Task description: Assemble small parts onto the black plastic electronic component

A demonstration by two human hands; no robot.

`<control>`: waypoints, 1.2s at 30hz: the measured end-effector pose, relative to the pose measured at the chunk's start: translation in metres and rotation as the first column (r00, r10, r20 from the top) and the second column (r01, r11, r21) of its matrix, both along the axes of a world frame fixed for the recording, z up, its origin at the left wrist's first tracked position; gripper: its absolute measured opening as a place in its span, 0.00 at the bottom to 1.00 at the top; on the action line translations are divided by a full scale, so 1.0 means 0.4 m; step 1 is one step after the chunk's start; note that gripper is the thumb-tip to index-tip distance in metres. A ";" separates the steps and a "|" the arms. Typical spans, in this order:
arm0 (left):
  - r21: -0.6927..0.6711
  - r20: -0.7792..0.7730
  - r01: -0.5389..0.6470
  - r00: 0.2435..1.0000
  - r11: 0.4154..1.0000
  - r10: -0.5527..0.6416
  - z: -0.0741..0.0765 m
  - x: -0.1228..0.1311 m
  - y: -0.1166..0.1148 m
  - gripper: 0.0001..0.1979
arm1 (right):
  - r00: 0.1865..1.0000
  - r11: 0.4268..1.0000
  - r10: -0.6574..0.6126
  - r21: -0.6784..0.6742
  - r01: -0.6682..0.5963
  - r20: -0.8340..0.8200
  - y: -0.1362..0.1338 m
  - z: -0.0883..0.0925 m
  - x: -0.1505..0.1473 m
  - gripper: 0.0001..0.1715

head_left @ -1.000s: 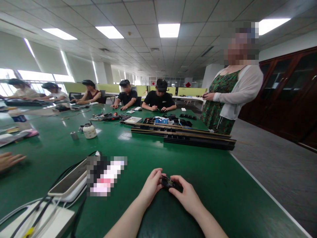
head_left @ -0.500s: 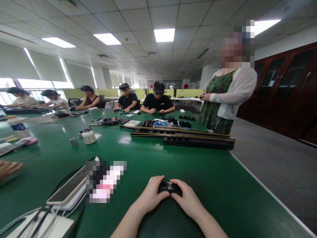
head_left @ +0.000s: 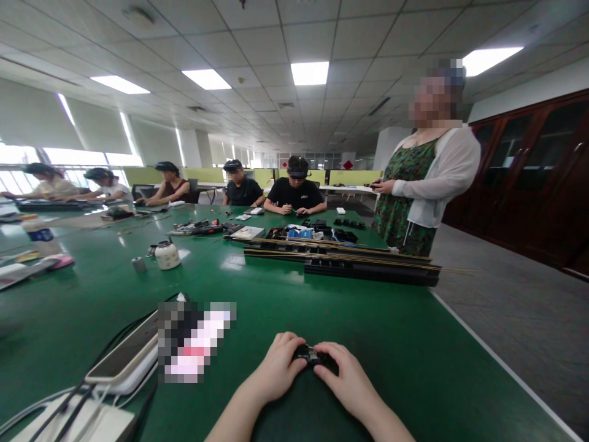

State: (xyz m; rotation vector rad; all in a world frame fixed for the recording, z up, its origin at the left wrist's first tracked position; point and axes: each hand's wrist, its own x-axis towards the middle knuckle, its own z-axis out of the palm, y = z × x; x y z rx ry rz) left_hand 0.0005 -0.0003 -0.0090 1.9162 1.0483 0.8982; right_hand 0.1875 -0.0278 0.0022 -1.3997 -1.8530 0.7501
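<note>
My left hand [head_left: 277, 368] and my right hand [head_left: 346, 377] meet near the front edge of the green table [head_left: 257, 307]. Together they pinch a small black part [head_left: 309, 354] with a bit of metal showing between the fingertips. The part rests low, close to or on the table top. Most of it is hidden by my fingers, so its shape stays unclear.
A phone on a white power strip [head_left: 124, 363] with black cables lies to my left. Long black rails [head_left: 350, 264] cross the table's middle. A white jar [head_left: 166, 255] stands further left. Several seated people work at the far side; one person [head_left: 423, 178] stands at the right edge.
My two hands with the black part have sunk slightly lower in view and closer together. Another person's hand at the left edge has gone out of view.
</note>
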 end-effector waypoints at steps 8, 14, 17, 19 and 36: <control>-0.006 -0.006 0.048 0.999 0.999 -0.048 0.005 -0.001 -0.004 0.18 | 1.000 1.000 0.010 0.010 -0.010 0.027 -0.003 0.011 -0.004 0.11; -0.020 0.037 -0.025 0.999 0.999 0.026 0.003 0.017 -0.006 0.12 | 0.999 1.000 0.006 0.010 -0.007 0.031 0.000 0.006 -0.003 0.11; -0.049 0.078 -0.012 0.997 0.999 0.016 0.004 0.019 -0.005 0.14 | 1.000 1.000 0.009 0.009 -0.010 0.023 -0.001 0.007 -0.004 0.11; -0.046 0.075 -0.004 0.997 0.999 0.007 0.003 0.016 -0.004 0.15 | 1.000 1.000 0.014 0.016 -0.014 0.022 -0.001 0.008 -0.004 0.10; 0.082 -0.132 -0.004 0.991 0.997 0.014 0.006 0.015 -0.008 0.13 | 0.995 0.999 -0.030 -0.018 0.029 -0.091 0.002 -0.002 -0.007 0.11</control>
